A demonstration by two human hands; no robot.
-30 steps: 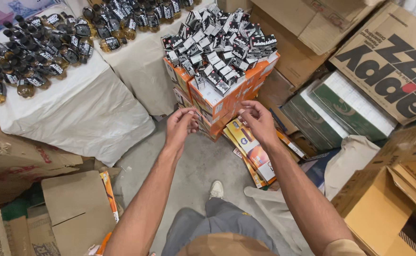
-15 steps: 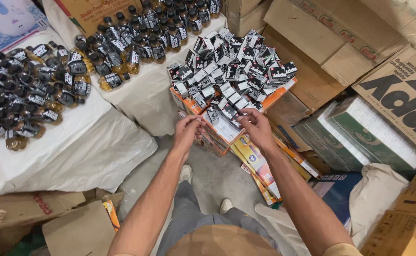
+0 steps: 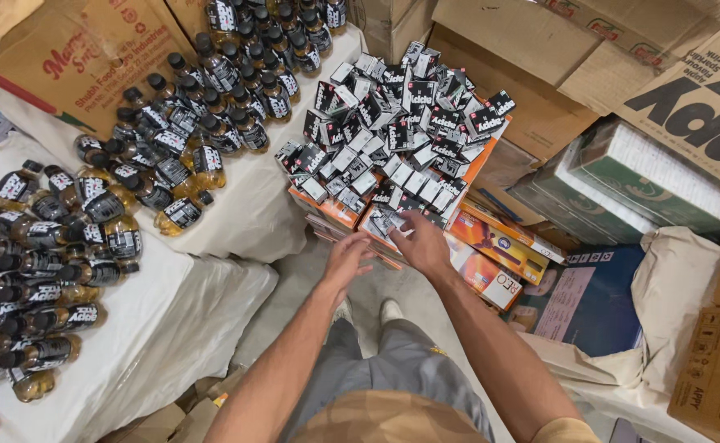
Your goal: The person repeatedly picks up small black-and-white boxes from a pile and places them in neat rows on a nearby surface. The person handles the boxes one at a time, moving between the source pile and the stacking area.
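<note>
1. The orange carton (image 3: 337, 212) sits straight ahead of the hands, heaped with small black-and-white boxes (image 3: 393, 135).
2. Right hand (image 3: 422, 244), the nearer, touches the heap's near edge, fingers spread.
3. Left hand (image 3: 346, 261) hovers just short, loosely curled, holding nothing.

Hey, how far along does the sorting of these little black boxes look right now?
Done: many small black boxes lie heaped on the orange carton, and bottles lie massed on the white cloth. In hand: the right hand touches boxes at the heap's near edge; the left hand hovers beside it, holding nothing visible. Left: the heap looks loose and unordered.
</note>
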